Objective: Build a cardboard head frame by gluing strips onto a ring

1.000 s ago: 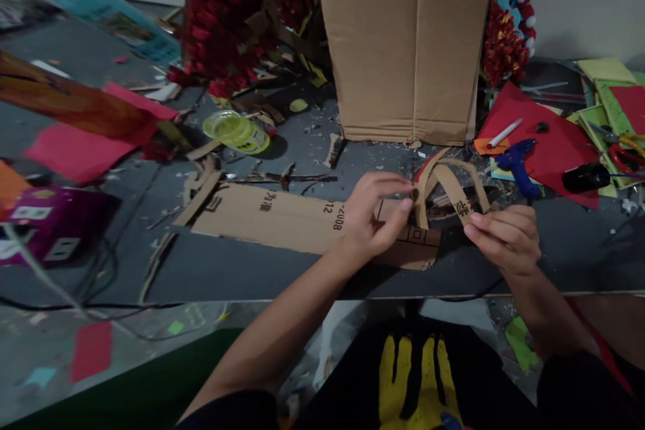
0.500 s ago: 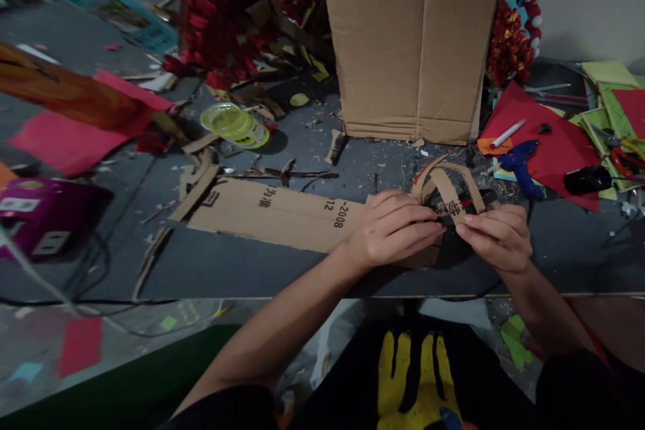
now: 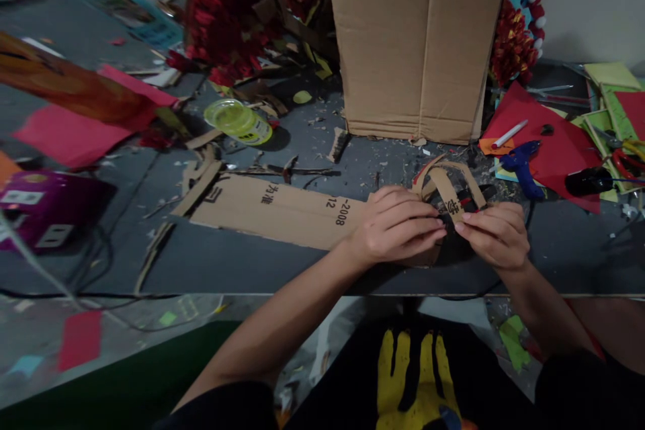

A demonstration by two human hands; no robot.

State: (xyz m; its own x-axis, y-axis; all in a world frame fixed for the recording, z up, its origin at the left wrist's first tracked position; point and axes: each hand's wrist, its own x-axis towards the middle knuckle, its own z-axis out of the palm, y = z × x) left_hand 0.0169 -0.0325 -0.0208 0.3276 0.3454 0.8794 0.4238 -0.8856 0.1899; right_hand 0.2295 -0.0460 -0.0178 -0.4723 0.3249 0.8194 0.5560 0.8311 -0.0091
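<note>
Between my two hands, a narrow cardboard strip (image 3: 445,189) with printed black characters bends up into loops; one part shows a red edge. The thumb and fingers of my right hand (image 3: 496,234) pinch its lower printed end. My left hand (image 3: 400,223) is closed at the strip's left side, its fingers pressed together and the fingertips close to my right thumb. What lies under the left fingers is partly hidden. A long flat cardboard piece (image 3: 282,212) with printed characters and numbers lies on the table, its right part under my left hand and wrist.
A tall cardboard box (image 3: 418,47) stands behind my hands. To the right are a blue glue gun (image 3: 524,164), a white pen (image 3: 510,134), red paper (image 3: 559,148) and scissors (image 3: 627,158). Leftward are a yellow-green tub (image 3: 236,122), twigs (image 3: 154,255) and a purple box (image 3: 55,208).
The view has shifted slightly, so the things on the table sit a little further right. Both hands keep nearly the same hold, and the strip's printed end has barely turned.
</note>
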